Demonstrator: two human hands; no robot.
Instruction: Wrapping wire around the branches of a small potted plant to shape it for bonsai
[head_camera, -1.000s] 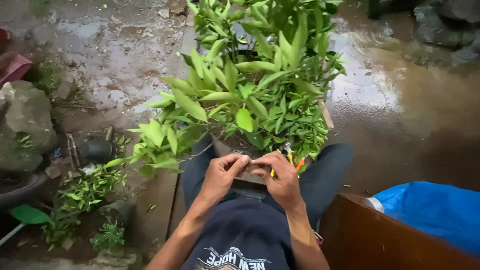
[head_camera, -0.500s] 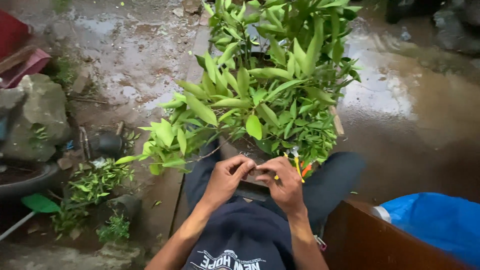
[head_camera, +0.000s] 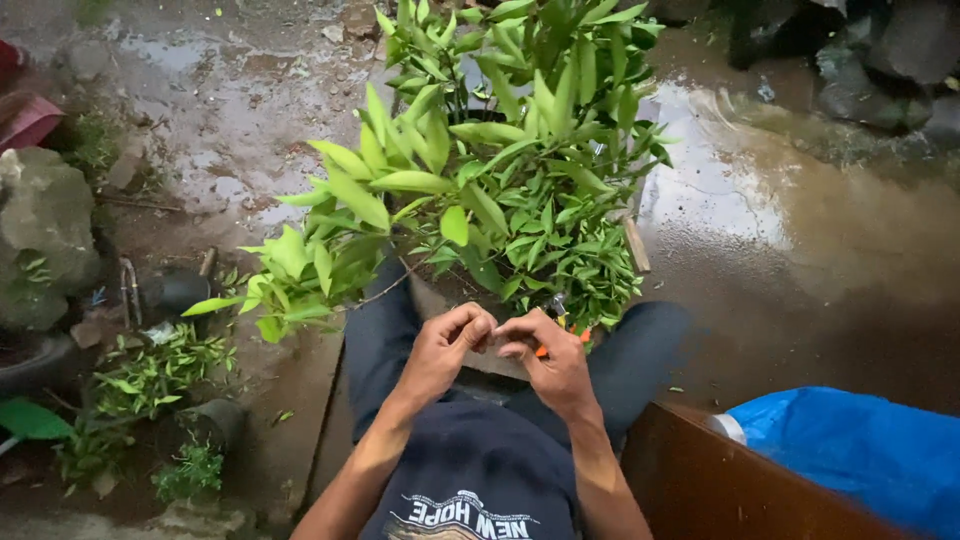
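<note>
A bushy green-leaved plant (head_camera: 490, 170) stands in front of me, between my knees in dark trousers. My left hand (head_camera: 445, 350) and my right hand (head_camera: 550, 365) meet just below its lowest leaves, fingertips pinched together on something too small to make out. An orange-handled tool (head_camera: 545, 350) shows between the fingers of my right hand. A thin bare twig (head_camera: 385, 290) runs from the plant toward the left.
The ground is wet, with a muddy puddle (head_camera: 800, 230) at right. Rocks (head_camera: 40, 235), small dark pots (head_camera: 180, 290) and low plants (head_camera: 150, 370) lie at left. A brown wooden edge (head_camera: 720, 470) and a blue plastic sheet (head_camera: 850, 450) sit at lower right.
My hands have stayed together below the plant, fingers working closer. The view has shifted slightly.
</note>
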